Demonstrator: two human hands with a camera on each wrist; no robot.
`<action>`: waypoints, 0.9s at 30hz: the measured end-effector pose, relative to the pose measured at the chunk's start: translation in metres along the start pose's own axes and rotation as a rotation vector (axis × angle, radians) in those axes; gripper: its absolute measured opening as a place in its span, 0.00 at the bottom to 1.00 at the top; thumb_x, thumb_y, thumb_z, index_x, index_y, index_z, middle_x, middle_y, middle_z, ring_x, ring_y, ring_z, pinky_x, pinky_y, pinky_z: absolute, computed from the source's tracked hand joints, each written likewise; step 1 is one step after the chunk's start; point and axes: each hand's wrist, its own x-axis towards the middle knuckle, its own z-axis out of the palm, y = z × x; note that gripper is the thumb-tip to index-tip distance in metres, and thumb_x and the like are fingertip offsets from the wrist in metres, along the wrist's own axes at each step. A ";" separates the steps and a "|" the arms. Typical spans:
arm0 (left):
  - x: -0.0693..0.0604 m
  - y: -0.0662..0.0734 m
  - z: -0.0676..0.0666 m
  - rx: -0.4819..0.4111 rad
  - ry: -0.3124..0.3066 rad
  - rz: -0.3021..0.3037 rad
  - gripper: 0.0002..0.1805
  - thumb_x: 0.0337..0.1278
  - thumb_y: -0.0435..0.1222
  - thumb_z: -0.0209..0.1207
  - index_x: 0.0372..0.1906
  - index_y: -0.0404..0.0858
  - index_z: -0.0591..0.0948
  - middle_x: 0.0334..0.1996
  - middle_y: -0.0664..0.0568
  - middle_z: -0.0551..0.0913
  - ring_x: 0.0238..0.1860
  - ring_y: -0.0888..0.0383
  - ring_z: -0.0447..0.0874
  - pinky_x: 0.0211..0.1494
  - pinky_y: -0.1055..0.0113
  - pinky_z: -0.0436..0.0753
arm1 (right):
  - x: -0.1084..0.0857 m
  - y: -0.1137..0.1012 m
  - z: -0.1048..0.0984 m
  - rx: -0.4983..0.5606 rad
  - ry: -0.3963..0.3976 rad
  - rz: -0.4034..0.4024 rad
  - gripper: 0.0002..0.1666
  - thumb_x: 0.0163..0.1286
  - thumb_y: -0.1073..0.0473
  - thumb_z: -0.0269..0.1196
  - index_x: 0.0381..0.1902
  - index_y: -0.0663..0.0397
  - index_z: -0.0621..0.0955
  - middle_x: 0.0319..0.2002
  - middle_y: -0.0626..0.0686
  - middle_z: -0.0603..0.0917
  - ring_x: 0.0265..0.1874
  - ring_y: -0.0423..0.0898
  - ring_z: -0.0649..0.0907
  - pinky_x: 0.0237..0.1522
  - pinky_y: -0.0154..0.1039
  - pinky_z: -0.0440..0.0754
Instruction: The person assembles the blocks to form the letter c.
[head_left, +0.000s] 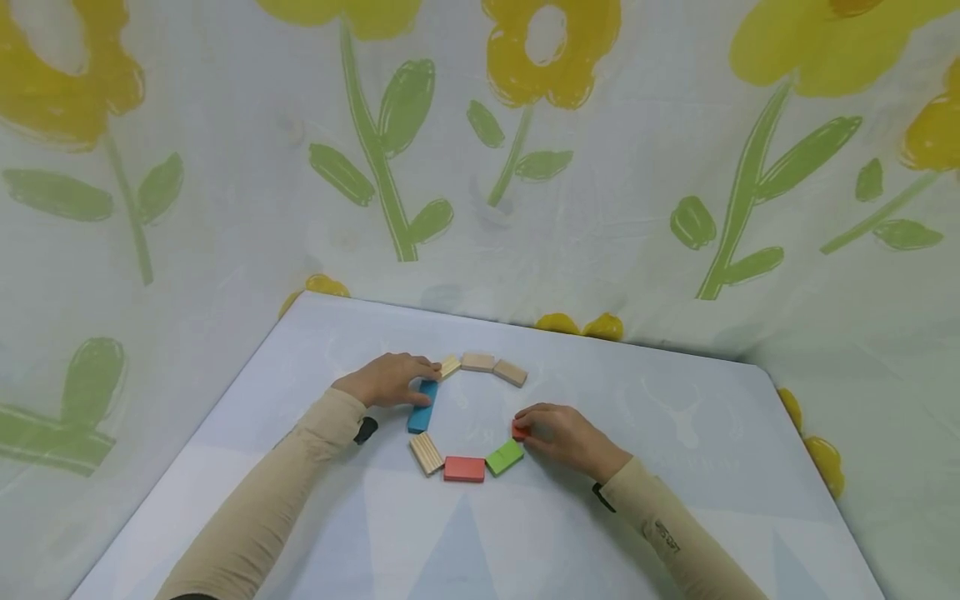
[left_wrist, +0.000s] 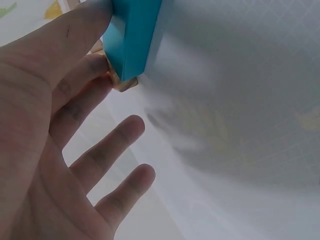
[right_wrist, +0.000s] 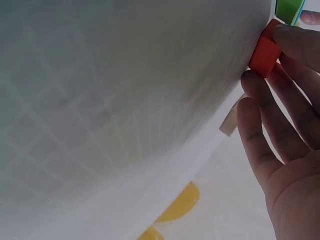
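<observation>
My left hand (head_left: 386,379) is at the left side of a ring of small flat blocks. Its thumb touches a blue block (head_left: 423,407), while fingertips rest against a light wooden block (head_left: 450,367) just beyond. Ring and little fingers stretch free in the left wrist view. On the ring's right side, my right hand (head_left: 566,437) pinches a red block (right_wrist: 266,52) between thumb and fingers, low at the table. A green block (head_left: 505,457) lies just in front of it. Another red block (head_left: 464,469) and a ridged wooden block (head_left: 427,454) form the near side.
Two plain wooden blocks, one flat (head_left: 477,362) and one angled (head_left: 511,372), make the far side of the ring. The white table (head_left: 675,517) ends at a back edge beside a flower-printed cloth (head_left: 600,208).
</observation>
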 end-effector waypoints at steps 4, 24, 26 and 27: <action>-0.001 0.000 0.003 -0.006 0.007 -0.004 0.28 0.64 0.48 0.67 0.66 0.42 0.80 0.69 0.49 0.75 0.69 0.44 0.72 0.70 0.47 0.72 | -0.003 0.003 0.002 -0.006 -0.004 -0.014 0.19 0.62 0.66 0.74 0.52 0.55 0.86 0.52 0.48 0.86 0.53 0.43 0.84 0.55 0.38 0.84; -0.005 -0.001 0.006 -0.001 0.024 0.010 0.28 0.64 0.47 0.67 0.66 0.41 0.80 0.69 0.49 0.75 0.69 0.44 0.72 0.70 0.46 0.72 | -0.014 0.011 -0.023 -0.240 0.275 0.281 0.41 0.71 0.51 0.68 0.76 0.53 0.65 0.75 0.60 0.63 0.72 0.60 0.66 0.70 0.60 0.68; -0.006 -0.002 0.007 0.009 0.040 0.027 0.28 0.64 0.47 0.67 0.66 0.41 0.80 0.69 0.49 0.75 0.68 0.44 0.73 0.69 0.46 0.73 | -0.016 0.016 -0.027 -0.276 0.303 0.316 0.41 0.72 0.49 0.66 0.76 0.55 0.64 0.76 0.63 0.60 0.74 0.64 0.61 0.72 0.64 0.63; -0.006 -0.003 0.008 0.013 0.050 0.037 0.28 0.64 0.47 0.67 0.66 0.41 0.80 0.69 0.48 0.75 0.68 0.44 0.73 0.69 0.47 0.74 | -0.017 0.019 -0.029 -0.282 0.314 0.334 0.40 0.73 0.48 0.65 0.76 0.56 0.64 0.77 0.64 0.58 0.75 0.66 0.59 0.72 0.66 0.60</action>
